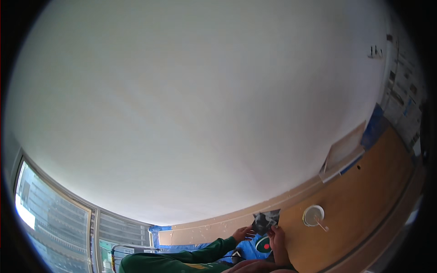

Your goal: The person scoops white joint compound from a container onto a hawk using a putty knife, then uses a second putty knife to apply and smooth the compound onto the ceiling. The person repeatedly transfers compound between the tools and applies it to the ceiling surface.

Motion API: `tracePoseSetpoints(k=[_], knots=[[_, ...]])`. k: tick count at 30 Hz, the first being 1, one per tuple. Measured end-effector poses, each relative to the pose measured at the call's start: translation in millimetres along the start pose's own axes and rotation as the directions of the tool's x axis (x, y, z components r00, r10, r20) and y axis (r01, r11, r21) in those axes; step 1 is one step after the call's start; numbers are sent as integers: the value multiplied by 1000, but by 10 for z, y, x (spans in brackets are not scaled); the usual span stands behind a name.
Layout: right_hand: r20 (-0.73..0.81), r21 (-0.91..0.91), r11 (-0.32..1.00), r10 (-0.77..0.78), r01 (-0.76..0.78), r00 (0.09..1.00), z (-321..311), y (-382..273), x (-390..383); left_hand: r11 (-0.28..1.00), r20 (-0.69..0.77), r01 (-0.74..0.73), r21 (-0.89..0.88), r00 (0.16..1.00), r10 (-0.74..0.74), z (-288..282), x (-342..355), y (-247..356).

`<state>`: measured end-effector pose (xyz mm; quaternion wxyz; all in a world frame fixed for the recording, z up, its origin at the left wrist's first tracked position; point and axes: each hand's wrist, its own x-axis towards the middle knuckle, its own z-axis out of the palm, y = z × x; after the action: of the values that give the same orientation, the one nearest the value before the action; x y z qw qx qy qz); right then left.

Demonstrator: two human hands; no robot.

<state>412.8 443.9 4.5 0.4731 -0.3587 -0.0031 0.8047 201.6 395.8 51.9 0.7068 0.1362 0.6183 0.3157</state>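
Observation:
My left hand (242, 234), at the end of a green sleeve, holds the lower left edge of a dark grey, mottled square sheet (265, 220); some of its fingers stick out below the sheet. My right hand (278, 239) grips the sheet's lower right corner, with its fingers closed there. Under and behind both hands is blue material (251, 248) with a dark round shape ringed in pale colour and a red centre. To the right, a white bucket (313, 210) with a thin handled tool (322, 225) in it sits on a tan wooden surface.
A white wall or ceiling (195, 104) fills most of the view. Windows (52, 214) and a metal frame (117, 250) are at lower left. A pale panel (342, 148) lies at right beside blue sheeting (373, 125). The wooden surface (346, 191) curves along the right.

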Motion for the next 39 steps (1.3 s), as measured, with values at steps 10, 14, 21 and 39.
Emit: tracePoseSetpoints(k=[10, 14, 21, 39], knots=[[119, -3, 974, -226, 228, 967, 1647, 891, -341, 838, -133, -496, -229, 868, 478, -1238, -914, 892], [127, 32, 940, -340, 339, 932, 2155, 796, -630, 667, -205, -691, -278, 721, 661, -1789, -1997, 1455], [392, 228, 915, -400, 334, 829, 2716, 513, -1954, 406, -51, -568, -716, 622, 781, -1762, -3099, 1795], [282, -157, 613, -723, 774, 630, 4030, 1580, -3584, 185, -390, -894, -409, 355, 850, -1395, -4281, 1781]])
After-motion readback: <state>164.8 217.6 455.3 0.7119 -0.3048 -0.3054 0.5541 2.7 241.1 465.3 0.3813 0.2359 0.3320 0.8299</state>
